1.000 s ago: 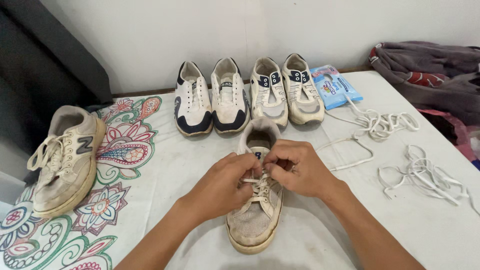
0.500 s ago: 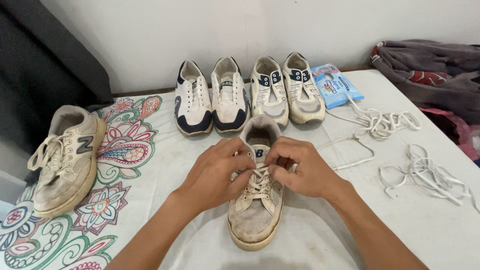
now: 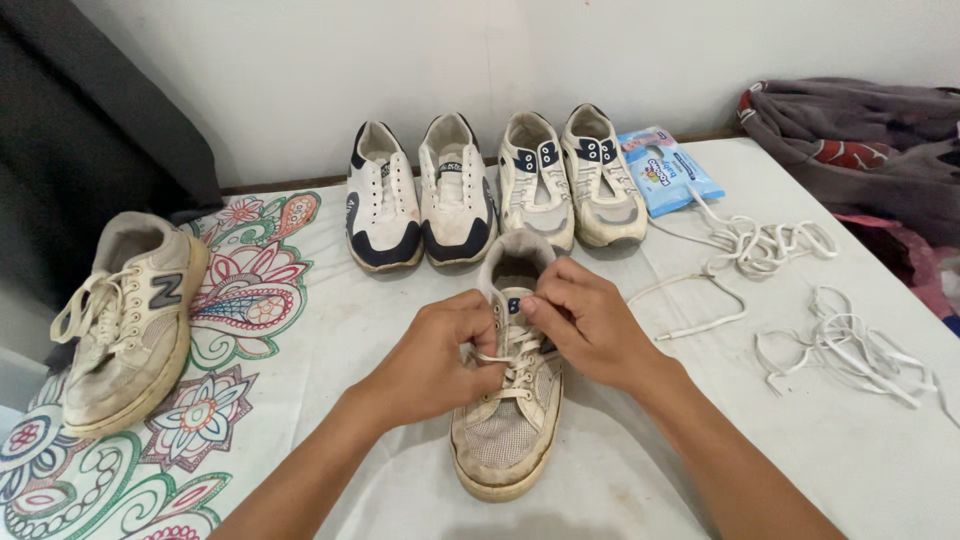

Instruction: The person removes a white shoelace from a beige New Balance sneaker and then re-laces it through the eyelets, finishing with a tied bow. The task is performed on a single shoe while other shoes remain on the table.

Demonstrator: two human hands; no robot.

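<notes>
On patterned cloth (image 3: 250,300), both hands (image 3: 520,335) seemingly pinch a mesh sneaker's (image 3: 505,440) flat laces (image 3: 520,360).

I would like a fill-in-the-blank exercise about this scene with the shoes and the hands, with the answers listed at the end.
1. Both hands, the left hand and the right hand, work on the laces of the worn beige mesh sneaker, whose toe points ____ the person.
2. Against the wall stand ____ shoes in a row, among them the white and navy pair.
3. The blue plastic packet lies to the ____ of that row.
4. The loose white laces lie on the ____ side of the table.

Answers: toward; four; right; right
</notes>
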